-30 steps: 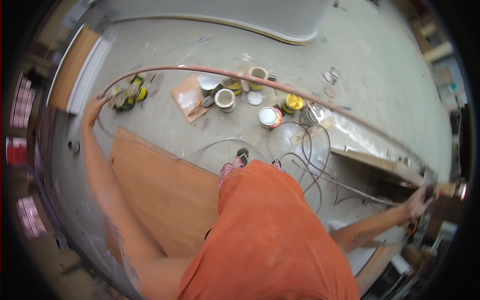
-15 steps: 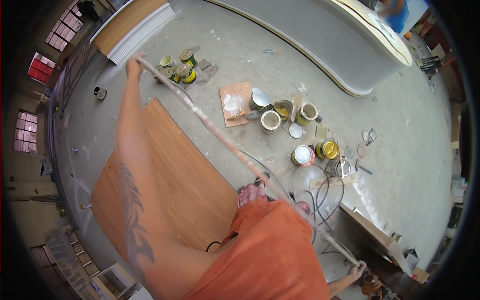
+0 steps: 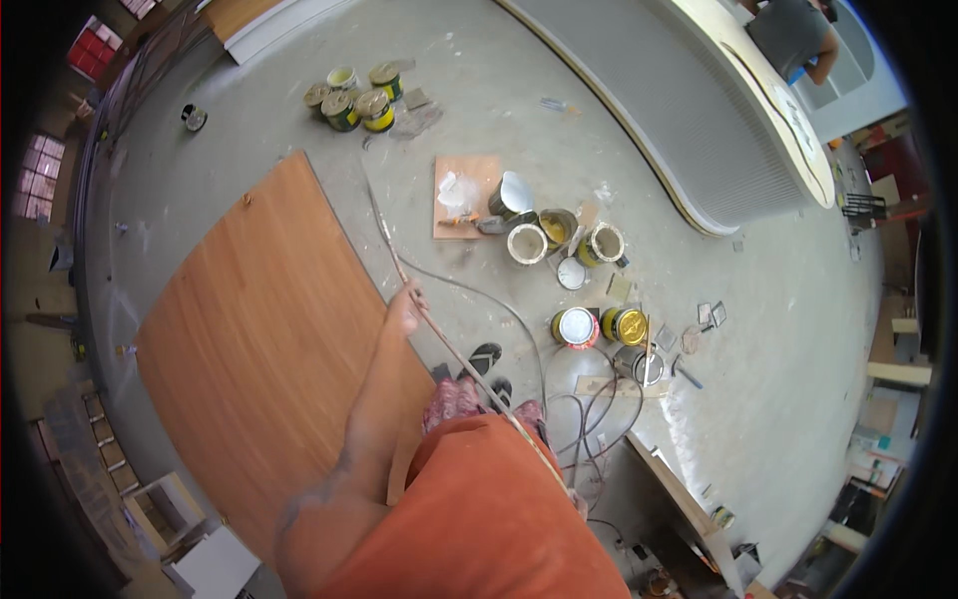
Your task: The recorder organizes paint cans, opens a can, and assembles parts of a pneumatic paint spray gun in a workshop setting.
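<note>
A long thin strip [image 3: 451, 347], pale and brownish, slants across the front of my body. My left hand [image 3: 405, 306] is closed around it over the right edge of a wood-grain panel [image 3: 264, 329]. Past that hand, its far end tapers and blurs above the grey floor. Close beside my orange shirt, my right hand [image 3: 579, 503] shows only a little at the near end of the strip; its fingers look closed there, mostly hidden. My feet, in dark sandals [image 3: 483, 359], stand beneath the strip.
Open cans [image 3: 527, 244] and a putty-smeared board [image 3: 467, 195] stand ahead. More cans [image 3: 339, 110] cluster far left. A dark cable [image 3: 499, 298] loops over the floor near a hammer [image 3: 687, 373]. A curved counter [image 3: 659, 110] stands at the back, with another person [image 3: 790, 38] behind it.
My left hand has come down and back from the far left, nearer my body. My right hand has moved in from the lower right. The strip has swung along with them.
</note>
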`<state>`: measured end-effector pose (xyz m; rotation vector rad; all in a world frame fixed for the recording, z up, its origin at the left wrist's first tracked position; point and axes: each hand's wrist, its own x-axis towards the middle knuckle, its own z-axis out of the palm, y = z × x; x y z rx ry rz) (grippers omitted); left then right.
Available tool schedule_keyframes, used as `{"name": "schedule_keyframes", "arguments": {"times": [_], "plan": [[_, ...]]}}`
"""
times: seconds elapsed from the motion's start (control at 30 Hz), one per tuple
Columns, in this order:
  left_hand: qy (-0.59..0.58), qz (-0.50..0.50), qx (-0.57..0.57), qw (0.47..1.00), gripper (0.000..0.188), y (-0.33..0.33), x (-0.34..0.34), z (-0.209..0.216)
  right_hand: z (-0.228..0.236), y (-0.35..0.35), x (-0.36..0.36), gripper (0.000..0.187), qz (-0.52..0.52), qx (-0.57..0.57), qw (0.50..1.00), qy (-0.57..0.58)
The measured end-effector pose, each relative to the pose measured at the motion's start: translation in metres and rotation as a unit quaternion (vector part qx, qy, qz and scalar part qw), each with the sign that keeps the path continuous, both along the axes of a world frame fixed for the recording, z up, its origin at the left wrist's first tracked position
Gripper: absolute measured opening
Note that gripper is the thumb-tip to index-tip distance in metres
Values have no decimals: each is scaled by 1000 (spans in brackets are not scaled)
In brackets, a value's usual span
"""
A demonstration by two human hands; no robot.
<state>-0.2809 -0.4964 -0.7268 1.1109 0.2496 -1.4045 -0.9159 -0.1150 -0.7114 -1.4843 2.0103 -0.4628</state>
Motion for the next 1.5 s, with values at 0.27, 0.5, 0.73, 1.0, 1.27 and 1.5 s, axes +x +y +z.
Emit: {"name": "schedule_keyframes", "arguments": {"times": [0.27, 0.5, 0.73, 1.0, 1.27, 1.5], "plan": [[-329, 54, 346, 877, 39, 39, -37, -80, 44, -141, 41, 51, 179, 214, 960, -19], [-410, -189, 207, 868, 53, 67, -66, -56, -38, -158, 60, 39, 79, 233, 939, -239], [-351, -243, 237, 873, 44, 83, -114, -80, -128, -187, 117, 25, -319, 425, 752, -390], [-644, 54, 275, 712, 35, 97, -102, -72, -113, -190, 87, 35, 358, 307, 881, 26], [-624, -45, 256, 737, 30, 202, -54, -144, -96, -219, 79, 33, 425, 355, 819, 149], [-390, -690, 130, 595, 42, 170, -152, -152, -135, -217, 67, 43, 381, 400, 814, 180]]}}
